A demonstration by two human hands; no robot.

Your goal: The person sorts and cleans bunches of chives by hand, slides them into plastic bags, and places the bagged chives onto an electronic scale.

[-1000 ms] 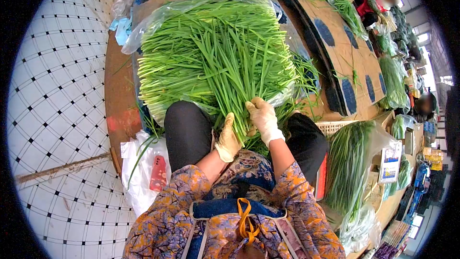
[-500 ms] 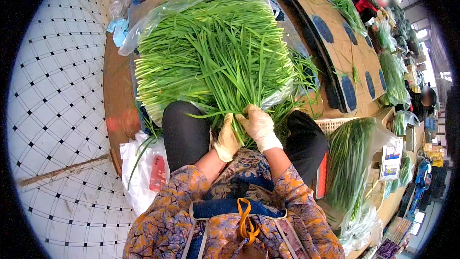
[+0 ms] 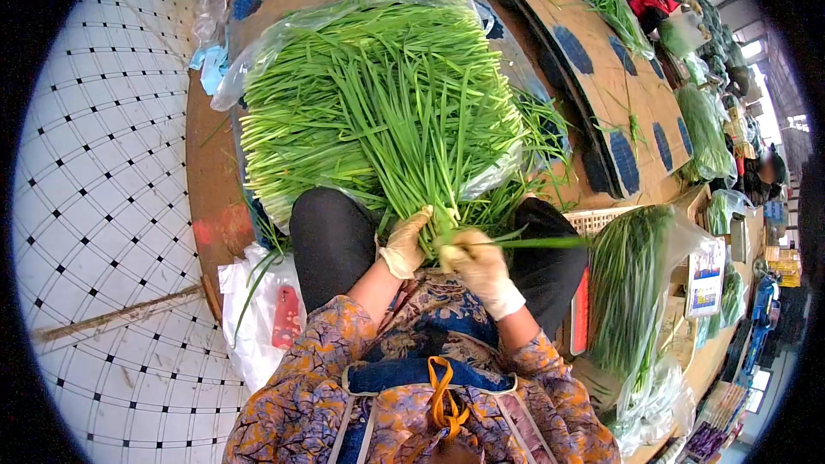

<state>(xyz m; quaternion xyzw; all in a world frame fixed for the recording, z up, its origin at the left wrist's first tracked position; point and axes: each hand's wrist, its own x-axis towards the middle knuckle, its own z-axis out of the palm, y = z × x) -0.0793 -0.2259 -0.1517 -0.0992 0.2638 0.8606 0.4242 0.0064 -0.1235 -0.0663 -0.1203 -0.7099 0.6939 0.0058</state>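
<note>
My gloved left hand [image 3: 407, 243] is closed around the lower ends of a bunch of garlic chives [image 3: 421, 155], whose long blades fan out away from me. Just right of it, my gloved right hand [image 3: 478, 265] is closed, somewhat blurred, by the cut ends of the bunch. A few loose chive blades [image 3: 546, 242] stick out rightward from its fingers over my right knee. Beyond both hands lies a big heap of garlic chives [image 3: 296, 112] on clear plastic sheeting [image 3: 230, 86], its pale stem ends showing along the sides.
A white bag with a red phone-like item [image 3: 286, 316] lies beside my left knee. To the right are a plastic-wrapped chive bundle [image 3: 632, 283], a pale crate [image 3: 593, 220] and a cardboard-covered board [image 3: 593, 60]. Co-workers [image 3: 657, 0] sit farther off at right. Tiled floor [image 3: 112, 206] spreads left.
My right hand has moved toward my body and slightly right, with a few blades now trailing rightward from it. My left hand keeps its hold, slightly lower. The blade across my left knee is gone from there.
</note>
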